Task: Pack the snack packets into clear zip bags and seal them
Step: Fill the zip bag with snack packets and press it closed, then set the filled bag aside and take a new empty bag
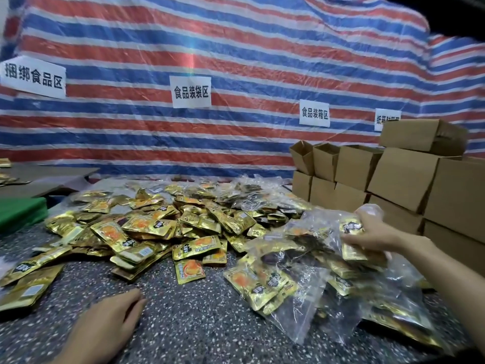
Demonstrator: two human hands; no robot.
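Observation:
A big heap of gold snack packets [147, 232] with orange pictures covers the middle of the speckled table [189, 316]. At the right lie several clear zip bags [301, 292] holding gold packets, piled over each other. My right hand [372, 235] reaches across this pile and grips a clear bag with gold packets in it, slightly lifted. My left hand [110, 324] rests flat on the bare table near the front, fingers together and holding nothing. One single packet [189, 271] lies apart between the heap and the bags.
Brown cardboard boxes [409, 179] are stacked at the right rear, some with flaps up. A striped red, blue and white tarp [210, 48] with white paper signs forms the back wall. A green board [18, 214] and a grey sheet sit at the left.

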